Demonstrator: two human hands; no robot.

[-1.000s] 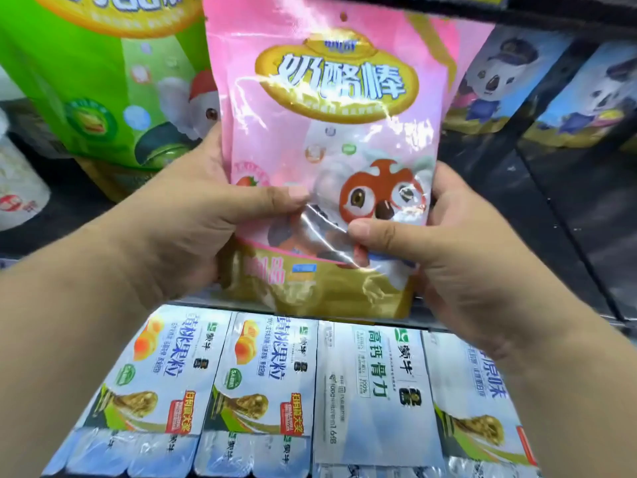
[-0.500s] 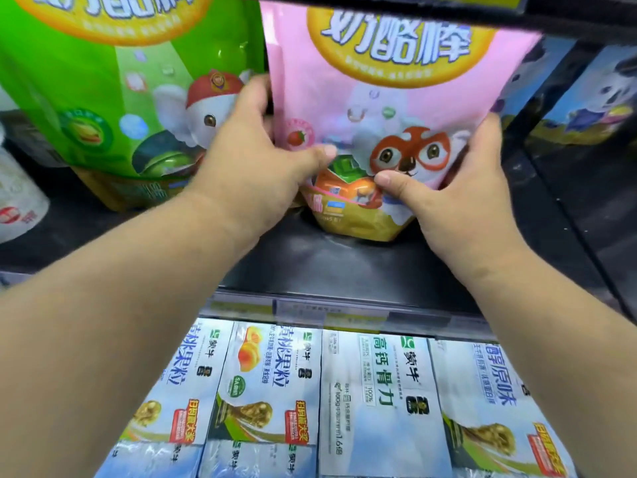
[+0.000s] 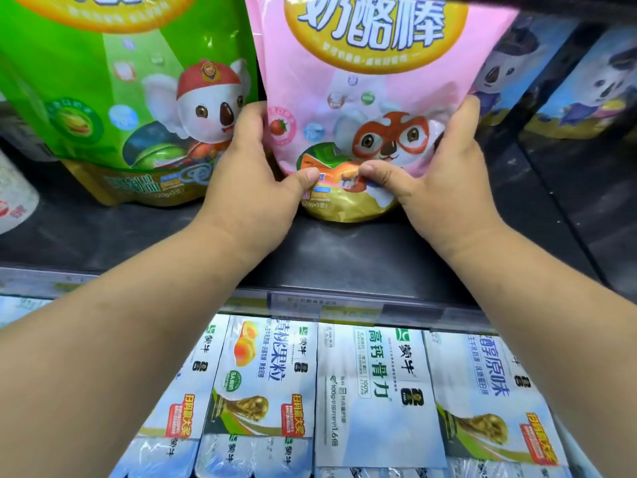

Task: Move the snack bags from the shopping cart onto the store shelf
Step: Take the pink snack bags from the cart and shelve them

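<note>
**Pink bag held upright on the dark shelf**

The glossy pink plastic snack bag [image 3: 372, 98], printed with a cartoon koala and a yellow oval label, stands in the upper middle of the frame. Its gold bottom appears to rest on the dark grey shelf board [image 3: 344, 257]. Its long axis runs up and down, its printed front faces the camera, and its top passes out of the frame.

Both hands grip it low down. The left hand [image 3: 251, 188] wraps its left edge and the right hand [image 3: 444, 181] its right edge, with both thumbs pressed on the front just above the gold base.

A glossy green snack bag [image 3: 113, 98] of the same shape stands just to the left; the left hand's fingers lie between the two bags. To the right, further back, stand blue koala bags [image 3: 586, 81]. A white packet [image 3: 13, 201] shows at the left edge.

Bare shelf board lies in front of the pink bag, down to the price-label rail [image 3: 344, 305] at the shelf's front edge. Below the rail, flat white-and-blue dairy packs [image 3: 375, 391] fill the lower frame.
</note>
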